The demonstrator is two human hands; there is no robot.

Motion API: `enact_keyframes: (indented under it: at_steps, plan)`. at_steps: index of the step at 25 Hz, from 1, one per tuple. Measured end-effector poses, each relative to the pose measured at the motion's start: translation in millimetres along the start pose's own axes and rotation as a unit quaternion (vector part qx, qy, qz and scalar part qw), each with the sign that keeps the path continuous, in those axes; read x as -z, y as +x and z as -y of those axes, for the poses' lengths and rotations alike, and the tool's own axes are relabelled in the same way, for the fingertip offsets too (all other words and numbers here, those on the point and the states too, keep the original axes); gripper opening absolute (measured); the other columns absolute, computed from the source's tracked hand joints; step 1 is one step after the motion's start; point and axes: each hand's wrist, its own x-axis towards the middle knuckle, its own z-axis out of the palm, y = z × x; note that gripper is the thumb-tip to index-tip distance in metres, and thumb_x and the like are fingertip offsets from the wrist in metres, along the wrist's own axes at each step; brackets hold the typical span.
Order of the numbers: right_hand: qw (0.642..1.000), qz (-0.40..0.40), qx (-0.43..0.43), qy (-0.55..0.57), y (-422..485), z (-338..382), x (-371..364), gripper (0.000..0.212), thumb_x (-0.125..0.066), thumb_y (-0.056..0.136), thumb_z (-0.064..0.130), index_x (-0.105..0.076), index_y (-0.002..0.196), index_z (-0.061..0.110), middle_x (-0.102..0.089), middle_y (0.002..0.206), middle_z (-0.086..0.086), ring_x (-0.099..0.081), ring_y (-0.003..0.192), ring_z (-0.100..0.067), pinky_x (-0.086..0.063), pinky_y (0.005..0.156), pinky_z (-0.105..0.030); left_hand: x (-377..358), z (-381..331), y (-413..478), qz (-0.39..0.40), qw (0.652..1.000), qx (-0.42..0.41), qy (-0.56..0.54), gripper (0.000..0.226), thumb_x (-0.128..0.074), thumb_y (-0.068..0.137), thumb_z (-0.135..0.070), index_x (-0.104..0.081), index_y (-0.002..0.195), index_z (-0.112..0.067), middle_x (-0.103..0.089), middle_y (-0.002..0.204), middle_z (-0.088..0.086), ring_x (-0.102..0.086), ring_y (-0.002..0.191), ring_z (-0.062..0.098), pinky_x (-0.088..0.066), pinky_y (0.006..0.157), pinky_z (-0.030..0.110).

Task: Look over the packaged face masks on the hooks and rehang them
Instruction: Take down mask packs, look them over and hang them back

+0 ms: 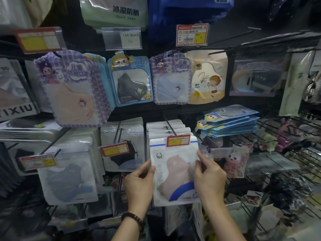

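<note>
Here, both hands (139, 181) pinch a glossy mask pouch (174, 171).

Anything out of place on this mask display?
Yes. A stack of blue cartoon mask packs lies flat on the wire shelf at right, not hung. Left hand and right hand hold a pink mask pack.

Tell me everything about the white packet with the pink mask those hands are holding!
The white packet is a shiny plastic pouch with a thin blue stripe near the top and a blue curve below. A pale pink mask shows through its front. It is upright, facing the camera. The left hand pinches its left edge, the right hand its right edge. A red-and-yellow price tag covers its top middle.
</note>
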Motion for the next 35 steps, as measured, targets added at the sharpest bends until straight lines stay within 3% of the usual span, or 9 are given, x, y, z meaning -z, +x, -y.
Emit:
enact_keyframes:
  at_steps: [5, 8, 13, 18, 22, 26, 28, 31, 35]
  plan:
    - [0.987, 0.144, -0.022, -0.065, 2, 5, -19, 0.067, -0.066, 0.104, 0.034, -0.044, 0.165, 0.019, -0.056, 0.159, -0.010, -0.051, 0.147, -0.030, -0.038, 0.121, -0.039, -9, -3, 15, -0.021, 0.999, 0.003, 0.031, 0.032, -0.079, 0.097, -0.021, -0.076, 0.126, -0.033, -0.079, 0.111, -0.014, -0.071, 0.096, -0.006, -0.057, 0.072, 0.008]
    - [0.982, 0.175, -0.040, -0.065, 1, 5, -26, 0.079, -0.066, 0.104, 0.036, -0.028, 0.171, 0.018, -0.043, 0.167, -0.014, -0.039, 0.155, -0.030, -0.030, 0.125, -0.036, -11, 3, 21, -0.020, 0.999, 0.010, 0.032, 0.032, -0.080, 0.096, -0.023, -0.077, 0.127, -0.029, -0.079, 0.113, -0.015, -0.073, 0.100, -0.002, -0.060, 0.081, 0.014]
    - [0.979, 0.187, -0.040, -0.077, -6, 1, -27, 0.081, -0.065, 0.105, 0.036, -0.023, 0.172, 0.019, -0.029, 0.176, -0.010, -0.023, 0.164, -0.025, -0.021, 0.130, -0.035, -4, 8, 23, -0.033, 0.996, 0.005, 0.080, 0.021, -0.080, 0.096, -0.021, -0.080, 0.116, -0.027, -0.077, 0.100, -0.016, -0.071, 0.092, -0.003, -0.052, 0.067, 0.004]
    - [0.987, 0.143, -0.018, -0.067, -49, 20, -35, 0.047, -0.077, 0.097, 0.022, -0.066, 0.141, 0.011, -0.063, 0.138, -0.008, -0.060, 0.132, -0.029, -0.043, 0.112, -0.034, 38, 2, 13, -0.005, 0.991, -0.024, 0.133, 0.018, -0.077, 0.097, -0.019, -0.075, 0.097, -0.037, -0.078, 0.090, -0.016, -0.071, 0.087, -0.004, -0.051, 0.073, 0.011]
    - [0.981, 0.191, -0.010, -0.024, -92, 63, -66, 0.027, -0.078, 0.095, 0.023, -0.075, 0.122, 0.022, -0.071, 0.115, 0.007, -0.067, 0.112, -0.014, -0.053, 0.103, -0.032, 93, -4, 6, 0.038, 0.985, -0.073, 0.153, 0.015, -0.075, 0.098, -0.020, -0.077, 0.092, -0.033, -0.078, 0.086, -0.020, -0.074, 0.083, -0.003, -0.060, 0.079, 0.021]
    - [0.966, 0.253, -0.011, 0.054, -137, 114, -107, 0.019, -0.079, 0.094, 0.021, -0.074, 0.107, 0.033, -0.074, 0.100, 0.021, -0.068, 0.092, 0.011, -0.049, 0.082, -0.003, 173, -7, 11, -0.004, 0.983, -0.099, 0.154, 0.017, -0.075, 0.098, -0.019, -0.078, 0.092, -0.035, -0.079, 0.089, -0.017, -0.074, 0.084, -0.002, -0.058, 0.074, 0.015]
    - [0.957, 0.272, -0.025, 0.095, -157, 131, -128, 0.021, -0.079, 0.094, 0.018, -0.075, 0.108, 0.034, -0.077, 0.102, 0.020, -0.069, 0.095, 0.014, -0.055, 0.085, -0.011, 219, -1, 21, -0.081, 0.979, -0.097, 0.159, 0.020, -0.077, 0.096, -0.016, -0.075, 0.092, -0.036, -0.076, 0.093, -0.009, -0.073, 0.085, 0.003, -0.057, 0.074, 0.016]
    - [0.949, 0.293, -0.029, 0.110, -174, 155, -157, 0.033, -0.077, 0.097, 0.028, -0.068, 0.125, 0.042, -0.075, 0.117, 0.019, -0.069, 0.109, 0.005, -0.058, 0.098, -0.025, 279, 5, 50, -0.171, 0.965, -0.082, 0.182, 0.024, -0.074, 0.097, -0.009, -0.071, 0.102, -0.032, -0.070, 0.108, 0.003, -0.068, 0.090, 0.011, -0.059, 0.090, 0.038]
    - [0.935, 0.322, -0.077, 0.131, -177, 183, -191, 0.067, -0.069, 0.102, 0.044, -0.041, 0.162, 0.044, -0.067, 0.146, 0.009, -0.065, 0.133, -0.017, -0.055, 0.112, -0.044, 316, 0, 83, -0.097, 0.973, -0.016, 0.208, 0.050, -0.058, 0.105, -0.004, -0.054, 0.153, -0.016, -0.047, 0.156, 0.005, -0.051, 0.138, 0.021, -0.038, 0.115, 0.030]
